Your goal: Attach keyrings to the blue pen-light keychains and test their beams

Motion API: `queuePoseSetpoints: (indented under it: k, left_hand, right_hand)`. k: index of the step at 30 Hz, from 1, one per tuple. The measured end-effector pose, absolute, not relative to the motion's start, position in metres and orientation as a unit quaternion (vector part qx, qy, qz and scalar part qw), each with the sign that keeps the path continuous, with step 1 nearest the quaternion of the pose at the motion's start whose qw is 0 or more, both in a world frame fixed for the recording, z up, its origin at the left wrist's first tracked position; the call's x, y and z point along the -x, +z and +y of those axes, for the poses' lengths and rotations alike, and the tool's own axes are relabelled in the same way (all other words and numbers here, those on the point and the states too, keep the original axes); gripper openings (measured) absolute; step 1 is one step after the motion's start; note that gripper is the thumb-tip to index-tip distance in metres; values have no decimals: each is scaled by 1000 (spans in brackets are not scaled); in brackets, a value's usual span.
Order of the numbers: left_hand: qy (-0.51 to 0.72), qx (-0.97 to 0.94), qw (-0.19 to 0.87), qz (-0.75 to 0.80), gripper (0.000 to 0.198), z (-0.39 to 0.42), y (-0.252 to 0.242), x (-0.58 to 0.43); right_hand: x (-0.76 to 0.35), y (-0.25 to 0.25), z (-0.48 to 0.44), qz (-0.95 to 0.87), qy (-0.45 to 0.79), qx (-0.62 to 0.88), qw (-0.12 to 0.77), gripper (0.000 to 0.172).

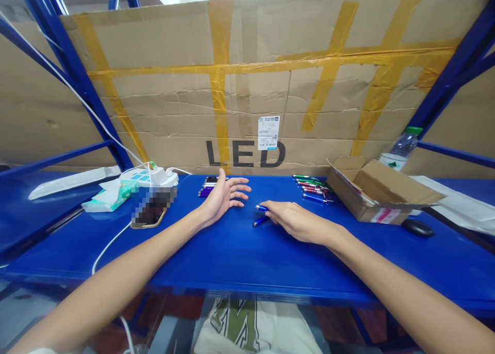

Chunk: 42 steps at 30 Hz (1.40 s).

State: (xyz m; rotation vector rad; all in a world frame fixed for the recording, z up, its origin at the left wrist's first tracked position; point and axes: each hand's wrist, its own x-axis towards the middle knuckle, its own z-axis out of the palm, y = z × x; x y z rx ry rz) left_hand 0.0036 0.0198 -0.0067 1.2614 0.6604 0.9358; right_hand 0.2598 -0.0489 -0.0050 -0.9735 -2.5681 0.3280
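My right hand point(294, 220) pinches a blue pen point(262, 208) over the blue table point(232, 261). A second blue pen point(260, 221) lies just below it, its far end hidden under the fingers. My left hand point(224, 196) is held on edge with fingers spread and nothing in it. Beside it on the left is a row of pens point(206, 189), black, white and purple, partly covered by the hand. To the right of my right hand lies a group of green, red and blue pens point(313, 188).
An open cardboard box point(356, 204) stands at right, with a black mouse point(418, 228) and a bottle point(402, 147) near it. At left are a phone point(152, 212), a tissue pack point(110, 196) and a power strip point(143, 176) with white cables. Taped cardboard point(174, 111) backs the table.
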Motion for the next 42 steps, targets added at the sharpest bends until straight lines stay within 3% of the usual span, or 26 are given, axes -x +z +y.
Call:
queuePoseSetpoints:
  k: [7,14,21,23,26,29,33,37,42]
  left_hand:
    - [412,-558,657,295,86,19,-6,-4]
    - [411,-565,645,308,85,19,-6,-6]
    - [408,-576,636,313,83,20,-8,-6]
    - [410,-576,634,314,82,20,-9,-6]
    - [416,-574,630,316,82,21,-9,-6]
    - [422,-572,628,318,81,21,-10,-6]
    - [430,-569,625,315,80,21,-10,-5]
    - [435,-568,622,319,80,21,-9,-5]
    - [430,-567,623,323,81,20,-8,-6]
  right_hand:
    - [-254,2,-55,-904,113,378,162,31]
    - [-269,17,-51,-799,-77,596,6,27]
    - [-311,10,-37,-726,-74,680,-77,23]
    - [-318,6,-34,-722,-105,683,-51,24]
    - [-312,4,-32,-792,-118,594,75,25]
    - [-289,2,-35,-894,9,412,178,33]
    - [-258,-7,-43,-928,75,319,175,25]
    - [-254,-11,-47,-904,107,359,208,12]
    - [-261,-11,-45,-866,151,407,249,16]
